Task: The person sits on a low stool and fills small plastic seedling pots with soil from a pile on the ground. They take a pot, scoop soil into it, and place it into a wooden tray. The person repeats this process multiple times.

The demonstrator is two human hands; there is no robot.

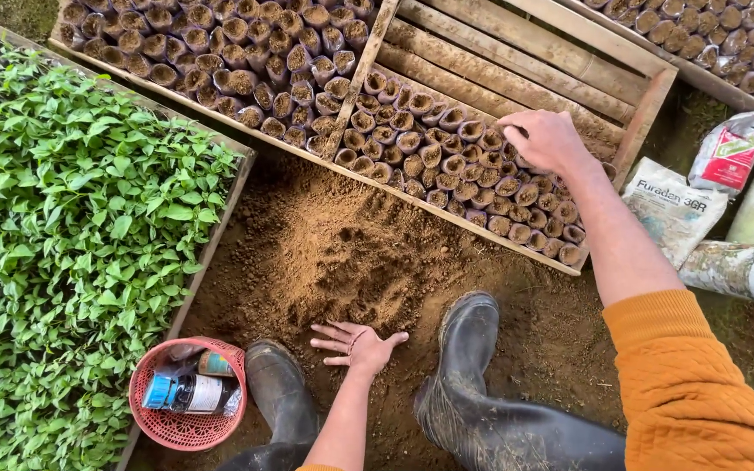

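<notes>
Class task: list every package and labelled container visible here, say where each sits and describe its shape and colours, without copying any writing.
Red and white bag: right edge, crumpled, beside the wooden tray.
Grey-white sack: lying flat below it.
Pale bottle: on its side, white cap.
Labelled bottles: inside the round pink basket, bottom left.
</notes>
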